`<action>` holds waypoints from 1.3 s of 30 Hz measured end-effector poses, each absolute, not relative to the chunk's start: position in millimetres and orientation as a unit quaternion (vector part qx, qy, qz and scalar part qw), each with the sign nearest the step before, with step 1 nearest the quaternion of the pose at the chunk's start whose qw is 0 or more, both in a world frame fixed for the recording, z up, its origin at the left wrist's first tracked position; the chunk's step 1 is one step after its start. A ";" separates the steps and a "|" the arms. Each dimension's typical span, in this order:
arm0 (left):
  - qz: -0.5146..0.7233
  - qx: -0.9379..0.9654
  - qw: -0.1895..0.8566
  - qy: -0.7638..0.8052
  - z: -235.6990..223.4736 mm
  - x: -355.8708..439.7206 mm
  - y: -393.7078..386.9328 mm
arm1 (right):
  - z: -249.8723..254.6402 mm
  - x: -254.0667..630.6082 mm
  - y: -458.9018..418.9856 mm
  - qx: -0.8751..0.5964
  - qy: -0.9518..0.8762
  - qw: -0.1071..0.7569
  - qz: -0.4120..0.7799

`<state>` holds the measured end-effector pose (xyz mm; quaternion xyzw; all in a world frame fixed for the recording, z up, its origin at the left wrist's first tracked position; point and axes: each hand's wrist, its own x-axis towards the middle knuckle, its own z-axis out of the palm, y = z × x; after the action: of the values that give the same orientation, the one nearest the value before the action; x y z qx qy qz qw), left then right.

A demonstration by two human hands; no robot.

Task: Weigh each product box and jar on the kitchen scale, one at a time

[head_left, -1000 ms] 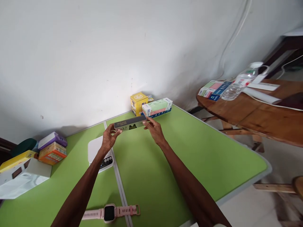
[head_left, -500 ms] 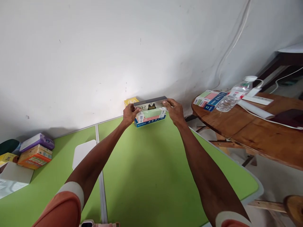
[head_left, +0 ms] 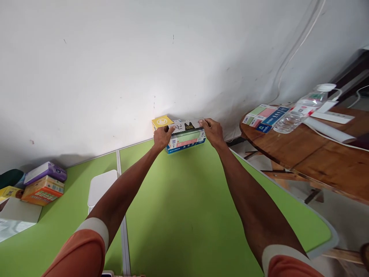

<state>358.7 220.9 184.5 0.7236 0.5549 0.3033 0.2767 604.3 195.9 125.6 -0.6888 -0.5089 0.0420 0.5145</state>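
Observation:
A slim grey-and-black box with dark lettering lies flat on top of a green, pink and blue box at the table's far edge. My left hand is closed around the slim box's left end, thumb on its top. At the right end, my right hand grips the same box, also with the thumb on top. Right behind my left hand stands a yellow box against the wall. My fingers hide both ends of the slim box.
On the green table a white pad lies left of centre. Stacked packages, among them an orange box and a purple pack, sit at far left. The wooden table at right bears a bottle and a flattened carton.
Both hands have lowered and tipped the slim box, so its lettered face now points up and its dark side faces me. My view has shifted slightly left.

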 end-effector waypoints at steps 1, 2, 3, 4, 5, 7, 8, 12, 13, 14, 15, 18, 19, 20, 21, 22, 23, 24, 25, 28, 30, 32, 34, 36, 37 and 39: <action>0.287 0.729 0.258 0.565 186.4 358.8 219.9 | 126.3 603.1 196.4 -0.695 -0.514 0.502 0.037; 0.272 0.735 0.239 0.573 187.8 358.7 218.8 | 126.6 602.0 196.9 -0.701 -0.518 0.489 0.030; 0.259 0.741 0.221 0.579 188.8 358.5 217.8 | 126.4 600.9 197.3 -0.706 -0.522 0.478 0.022; 0.249 0.745 0.208 0.583 189.5 358.4 216.8 | 125.9 599.9 197.8 -0.711 -0.524 0.469 0.013; 0.241 0.747 0.199 0.586 190.0 358.3 215.9 | 125.2 599.1 198.4 -0.714 -0.525 0.462 0.004; 0.227 0.747 0.195 0.594 191.2 358.7 214.4 | 123.9 598.2 199.5 -0.720 -0.526 0.453 -0.006; 0.222 0.744 0.198 0.598 192.1 359.2 213.7 | 123.7 598.2 199.8 -0.722 -0.527 0.449 -0.005; 0.223 0.739 0.226 0.595 196.5 356.4 206.1 | 127.3 598.5 193.1 -0.726 -0.528 0.441 0.007; 0.230 0.738 0.234 0.590 196.2 352.1 201.1 | 128.2 597.3 188.2 -0.730 -0.521 0.442 0.005; 0.237 0.738 0.244 0.583 194.4 345.6 194.2 | 128.1 594.8 181.8 -0.735 -0.510 0.447 -0.004; 0.246 0.741 0.256 0.570 190.6 336.3 185.2 | 126.7 590.8 173.9 -0.739 -0.499 0.452 -0.016; 0.281 0.764 0.311 0.490 167.2 292.3 145.9 | 112.3 566.1 143.0 -0.718 -0.487 0.491 -0.078; 0.298 0.768 0.334 0.459 156.8 273.0 129.6 | 104.7 553.1 131.3 -0.701 -0.492 0.508 -0.095; 0.316 0.763 0.355 0.438 146.4 252.0 112.4 | 96.7 537.9 119.4 -0.678 -0.503 0.527 -0.098; 0.332 0.752 0.374 0.429 136.6 229.7 94.8 | 88.8 520.6 107.8 -0.650 -0.520 0.548 -0.087; 0.348 0.736 0.388 0.431 128.1 206.5 77.6 | 81.6 501.6 96.9 -0.622 -0.547 0.557 -0.063; 0.366 0.716 0.396 0.444 121.2 182.8 61.0 | 75.5 481.1 87.2 -0.594 -0.569 0.565 -0.056; 0.385 0.693 0.396 0.464 116.1 158.8 45.6 | 70.6 459.7 78.9 -0.571 -0.597 0.561 -0.046; 0.405 0.669 0.386 0.490 112.3 134.8 31.6 | 67.0 437.6 72.5 -0.551 -0.624 0.553 -0.028; 0.468 0.599 0.307 0.573 106.0 65.4 -1.3 | 62.9 370.0 65.0 -0.490 -0.692 0.529 0.033; 0.505 0.553 0.239 0.619 102.0 22.9 -16.0 | 64.9 324.6 67.9 -0.445 -0.730 0.513 0.077; 0.535 0.499 0.184 0.657 96.6 -15.9 -25.6 | 69.7 278.8 73.1 -0.396 -0.769 0.487 0.123; 0.557 0.443 0.137 0.688 91.0 -51.7 -30.9 | 75.6 232.4 77.5 -0.353 -0.798 0.459 0.169; 0.576 0.391 0.089 0.712 87.0 -86.2 -32.6 | 80.6 186.6 80.1 -0.318 -0.818 0.432 0.207; 0.586 0.368 0.062 0.719 86.2 -103.5 -32.5 | 82.2 164.4 81.0 -0.305 -0.826 0.417 0.224; 0.604 0.324 0.002 0.728 87.4 -138.7 -30.9 | 83.4 121.9 83.3 -0.282 -0.839 0.388 0.258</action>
<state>-138.7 -30.9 87.4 0.3238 0.7280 0.6043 0.0015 121.9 83.3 83.4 -0.2817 -0.8385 0.2583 0.3883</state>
